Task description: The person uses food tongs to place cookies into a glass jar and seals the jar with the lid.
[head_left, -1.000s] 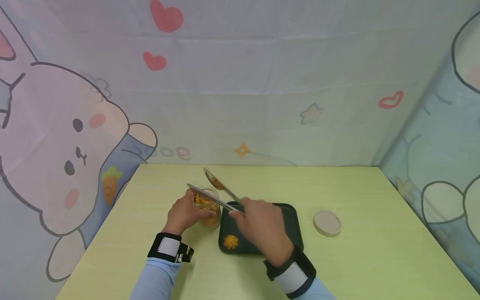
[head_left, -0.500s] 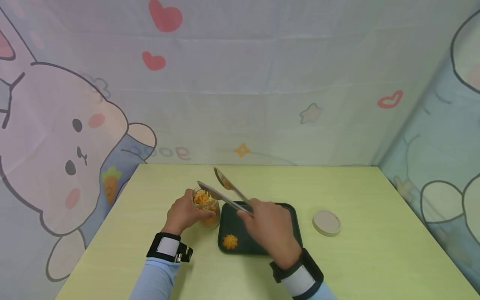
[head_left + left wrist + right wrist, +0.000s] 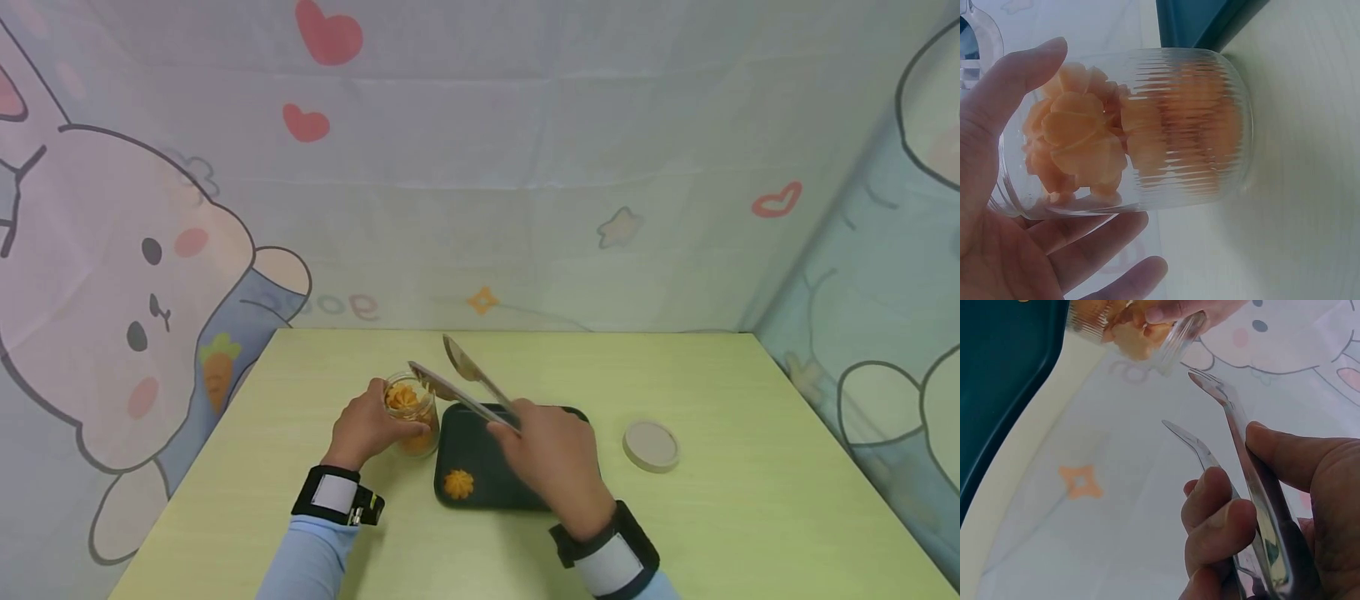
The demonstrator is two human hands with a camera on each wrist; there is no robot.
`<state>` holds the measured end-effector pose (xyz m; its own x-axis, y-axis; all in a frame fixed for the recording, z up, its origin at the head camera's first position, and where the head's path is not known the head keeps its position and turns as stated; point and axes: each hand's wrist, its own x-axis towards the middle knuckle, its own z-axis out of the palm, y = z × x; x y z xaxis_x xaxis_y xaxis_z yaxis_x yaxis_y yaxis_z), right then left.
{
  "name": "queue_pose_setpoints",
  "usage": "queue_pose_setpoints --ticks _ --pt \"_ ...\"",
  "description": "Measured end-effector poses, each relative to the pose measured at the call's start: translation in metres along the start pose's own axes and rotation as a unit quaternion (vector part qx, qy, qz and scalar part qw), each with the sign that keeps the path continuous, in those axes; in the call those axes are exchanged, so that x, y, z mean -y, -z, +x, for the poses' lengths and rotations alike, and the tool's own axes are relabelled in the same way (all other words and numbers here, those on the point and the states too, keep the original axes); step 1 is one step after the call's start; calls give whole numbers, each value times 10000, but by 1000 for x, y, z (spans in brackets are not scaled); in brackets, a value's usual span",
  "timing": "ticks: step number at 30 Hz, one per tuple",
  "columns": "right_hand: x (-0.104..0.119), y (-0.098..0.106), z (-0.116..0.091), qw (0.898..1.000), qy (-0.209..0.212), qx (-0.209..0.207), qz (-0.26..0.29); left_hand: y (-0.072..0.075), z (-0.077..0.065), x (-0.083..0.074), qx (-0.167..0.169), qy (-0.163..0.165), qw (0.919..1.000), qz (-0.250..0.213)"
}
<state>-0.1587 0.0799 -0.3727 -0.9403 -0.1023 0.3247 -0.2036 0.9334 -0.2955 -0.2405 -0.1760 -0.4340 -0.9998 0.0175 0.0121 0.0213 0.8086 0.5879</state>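
My left hand [image 3: 369, 431] grips a clear glass jar [image 3: 1188, 131] around its upper part, thumb on one side and fingers on the other. Orange flower-shaped cookies [image 3: 1082, 134] fill the jar, whose ribbed lower half stands on the table. In my right hand [image 3: 555, 454] are metal tongs [image 3: 1250, 469], pinched between thumb and fingers. Their two arms stand apart with nothing between the tips, just right of the jar's open mouth in the head view. One orange cookie [image 3: 458, 483] lies in the near left corner of a dark green tray [image 3: 480, 446].
A round, pale lid [image 3: 651, 446] lies on the light yellow table [image 3: 750, 500], right of the tray. Behind the table hangs a cloth backdrop [image 3: 525, 167] printed with cartoon figures and hearts. My right hand overlaps the tray's right part in the head view.
My right hand has moved right with the tongs, and their tips have shifted from over the jar mouth to its right side. The left hand and jar stay in place.
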Motion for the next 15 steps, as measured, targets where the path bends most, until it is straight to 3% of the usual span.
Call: queue_pose_setpoints --ticks 15 --pt "-17 -1 -6 9992 -271 287 110 -1 2 0 -14 -26 10000 79"
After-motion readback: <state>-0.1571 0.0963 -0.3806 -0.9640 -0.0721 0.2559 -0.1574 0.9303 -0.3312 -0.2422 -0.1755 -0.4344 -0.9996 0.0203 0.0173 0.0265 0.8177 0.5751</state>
